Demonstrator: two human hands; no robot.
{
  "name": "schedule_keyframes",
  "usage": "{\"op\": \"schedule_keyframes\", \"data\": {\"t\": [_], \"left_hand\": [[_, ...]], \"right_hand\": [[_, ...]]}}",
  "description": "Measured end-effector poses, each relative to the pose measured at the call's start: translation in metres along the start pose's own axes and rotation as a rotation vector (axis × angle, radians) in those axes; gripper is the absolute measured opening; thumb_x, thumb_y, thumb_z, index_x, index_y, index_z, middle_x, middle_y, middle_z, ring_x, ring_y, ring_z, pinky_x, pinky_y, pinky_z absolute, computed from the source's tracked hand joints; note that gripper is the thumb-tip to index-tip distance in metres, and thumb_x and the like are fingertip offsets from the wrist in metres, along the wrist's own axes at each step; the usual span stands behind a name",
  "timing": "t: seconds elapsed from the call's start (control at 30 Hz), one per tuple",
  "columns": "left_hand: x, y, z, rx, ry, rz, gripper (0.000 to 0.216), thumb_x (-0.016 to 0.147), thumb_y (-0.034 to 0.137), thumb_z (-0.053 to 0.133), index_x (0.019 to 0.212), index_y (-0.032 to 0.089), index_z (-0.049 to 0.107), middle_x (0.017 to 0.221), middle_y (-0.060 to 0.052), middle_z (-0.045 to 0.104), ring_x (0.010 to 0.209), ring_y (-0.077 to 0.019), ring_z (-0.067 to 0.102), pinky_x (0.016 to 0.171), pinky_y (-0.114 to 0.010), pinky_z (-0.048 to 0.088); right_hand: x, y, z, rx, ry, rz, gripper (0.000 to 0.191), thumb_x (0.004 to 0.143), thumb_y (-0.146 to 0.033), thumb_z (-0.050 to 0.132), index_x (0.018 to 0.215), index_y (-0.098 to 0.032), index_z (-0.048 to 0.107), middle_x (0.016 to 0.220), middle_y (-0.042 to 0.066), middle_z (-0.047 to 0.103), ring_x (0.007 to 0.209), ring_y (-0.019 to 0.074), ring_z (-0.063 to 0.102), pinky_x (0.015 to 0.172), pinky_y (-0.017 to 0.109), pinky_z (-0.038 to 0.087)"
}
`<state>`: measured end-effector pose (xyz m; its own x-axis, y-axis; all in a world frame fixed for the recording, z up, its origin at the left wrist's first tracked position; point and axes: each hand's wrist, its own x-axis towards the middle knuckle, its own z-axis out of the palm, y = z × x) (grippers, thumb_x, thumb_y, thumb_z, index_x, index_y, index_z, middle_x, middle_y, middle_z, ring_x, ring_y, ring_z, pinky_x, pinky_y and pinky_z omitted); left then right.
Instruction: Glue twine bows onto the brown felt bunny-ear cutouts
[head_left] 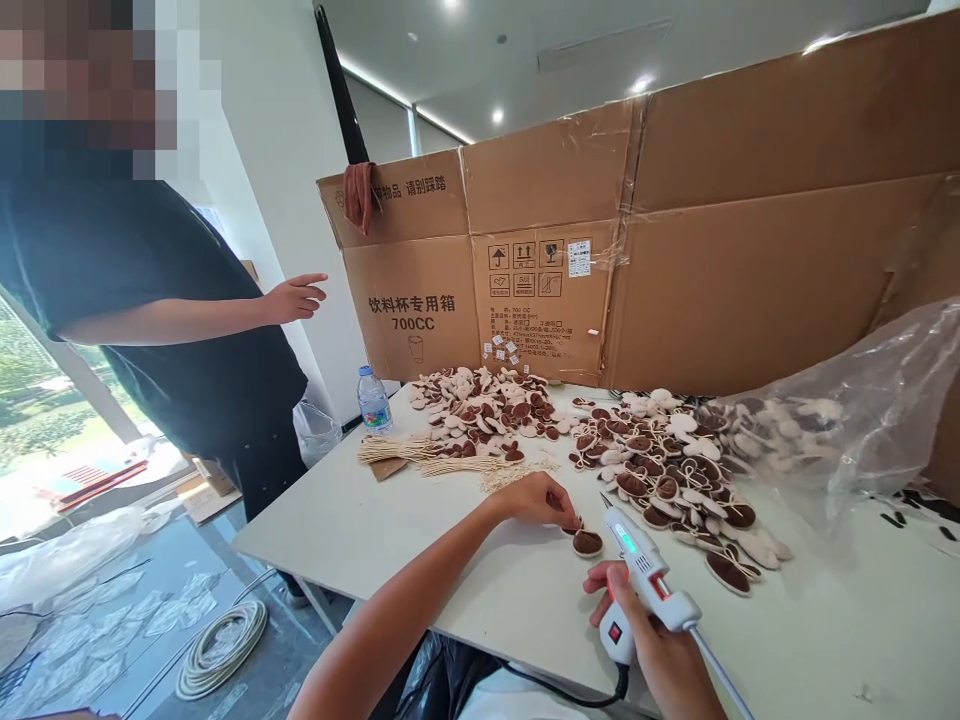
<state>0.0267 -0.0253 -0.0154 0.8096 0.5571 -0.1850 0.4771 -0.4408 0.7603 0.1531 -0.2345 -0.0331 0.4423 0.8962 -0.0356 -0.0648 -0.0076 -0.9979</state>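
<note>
In my right hand (637, 620) is a white hot glue gun (634, 565) with a lit green display. Its metal nozzle points up and left, above the tabletop. My left hand (536, 498) rests on the table with its fingertips pinched at the end of a small brown and cream fabric piece (587, 543). The brown oval of that piece lies flat just left of the glue gun; its pinched end is partly hidden by the fingers. Close by on the right spreads a heap of similar brown and cream pieces with cords (667, 470).
Another heap of fabric pieces (487, 405) lies at the back, with bundles of cream cords (397, 450) before it. A water bottle (374, 402) stands left. Cardboard (540, 270) walls the far side. A plastic bag (847, 410) sits right. Another person (202, 260) stands left, arm extended.
</note>
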Motion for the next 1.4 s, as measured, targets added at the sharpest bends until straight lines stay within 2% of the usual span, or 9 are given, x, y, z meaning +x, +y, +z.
{"op": "schedule_keyframes", "data": {"t": [0.2, 0.43, 0.6, 0.7, 0.8, 0.97, 1.17, 1.4], "left_hand": [[0.003, -0.003, 0.002, 0.035, 0.030, 0.019, 0.033, 0.075, 0.048, 0.077, 0.091, 0.019, 0.080, 0.087, -0.002, 0.078, 0.077, -0.0154, 0.067, 0.066, -0.023, 0.045], [0.001, 0.007, 0.005, 0.099, 0.064, -0.012, 0.027, 0.074, 0.042, 0.076, 0.086, 0.018, 0.079, 0.082, -0.002, 0.077, 0.072, -0.0145, 0.065, 0.063, -0.023, 0.045], [-0.001, 0.007, -0.001, 0.073, 0.020, 0.044, 0.035, 0.081, 0.050, 0.073, 0.093, 0.019, 0.080, 0.082, -0.002, 0.076, 0.071, -0.0125, 0.063, 0.062, -0.021, 0.043], [-0.005, 0.009, -0.005, 0.102, 0.017, 0.070, 0.042, 0.085, 0.057, 0.068, 0.096, 0.019, 0.079, 0.085, -0.003, 0.076, 0.072, -0.0127, 0.062, 0.064, -0.022, 0.042], [-0.010, 0.016, -0.006, 0.147, -0.008, 0.131, 0.045, 0.079, 0.061, 0.073, 0.101, 0.022, 0.076, 0.094, -0.002, 0.075, 0.078, -0.0142, 0.063, 0.067, -0.023, 0.043], [-0.015, 0.024, -0.001, 0.300, 0.027, 0.214, 0.062, 0.061, 0.060, 0.087, 0.108, 0.025, 0.067, 0.103, -0.001, 0.072, 0.085, -0.0182, 0.063, 0.072, -0.026, 0.042], [-0.007, 0.020, 0.011, 0.421, 0.112, 0.305, 0.048, 0.070, 0.056, 0.082, 0.102, 0.023, 0.065, 0.095, -0.001, 0.070, 0.082, -0.0178, 0.061, 0.072, -0.026, 0.039], [-0.007, 0.021, 0.012, 0.440, 0.184, 0.372, 0.039, 0.075, 0.047, 0.079, 0.102, 0.023, 0.066, 0.098, -0.002, 0.070, 0.088, -0.0197, 0.063, 0.077, -0.027, 0.041]], "right_hand": [[0.002, 0.007, -0.001, 0.028, -0.020, -0.038, 0.058, 0.080, -0.078, 0.062, 0.086, -0.021, 0.071, 0.079, 0.006, 0.076, 0.057, 0.0195, 0.065, 0.051, 0.029, 0.050], [0.004, 0.011, -0.002, -0.011, -0.021, -0.033, 0.061, 0.081, -0.080, 0.057, 0.089, -0.022, 0.072, 0.086, 0.007, 0.077, 0.062, 0.0212, 0.067, 0.055, 0.031, 0.050], [0.005, 0.009, -0.004, -0.019, -0.037, -0.021, 0.062, 0.080, -0.081, 0.058, 0.088, -0.021, 0.072, 0.073, 0.005, 0.074, 0.056, 0.0192, 0.062, 0.054, 0.030, 0.048], [0.005, 0.009, -0.004, -0.003, -0.019, -0.018, 0.062, 0.080, -0.081, 0.058, 0.087, -0.021, 0.073, 0.074, 0.006, 0.075, 0.056, 0.0187, 0.061, 0.052, 0.029, 0.047], [0.003, 0.007, -0.004, 0.024, 0.012, -0.032, 0.060, 0.081, -0.079, 0.059, 0.088, -0.021, 0.072, 0.080, 0.006, 0.076, 0.059, 0.0188, 0.063, 0.052, 0.028, 0.047], [0.000, 0.000, -0.007, 0.025, -0.032, -0.060, 0.056, 0.087, -0.077, 0.054, 0.088, -0.023, 0.070, 0.063, 0.000, 0.064, 0.059, 0.0190, 0.060, 0.055, 0.027, 0.049], [0.001, -0.002, -0.008, 0.033, -0.045, -0.070, 0.056, 0.087, -0.077, 0.055, 0.088, -0.023, 0.071, 0.063, 0.000, 0.064, 0.060, 0.0183, 0.060, 0.057, 0.026, 0.049], [-0.003, -0.008, -0.005, 0.027, -0.012, -0.038, 0.054, 0.087, -0.075, 0.056, 0.087, -0.023, 0.069, 0.070, 0.002, 0.066, 0.063, 0.0188, 0.059, 0.054, 0.026, 0.047]]}}
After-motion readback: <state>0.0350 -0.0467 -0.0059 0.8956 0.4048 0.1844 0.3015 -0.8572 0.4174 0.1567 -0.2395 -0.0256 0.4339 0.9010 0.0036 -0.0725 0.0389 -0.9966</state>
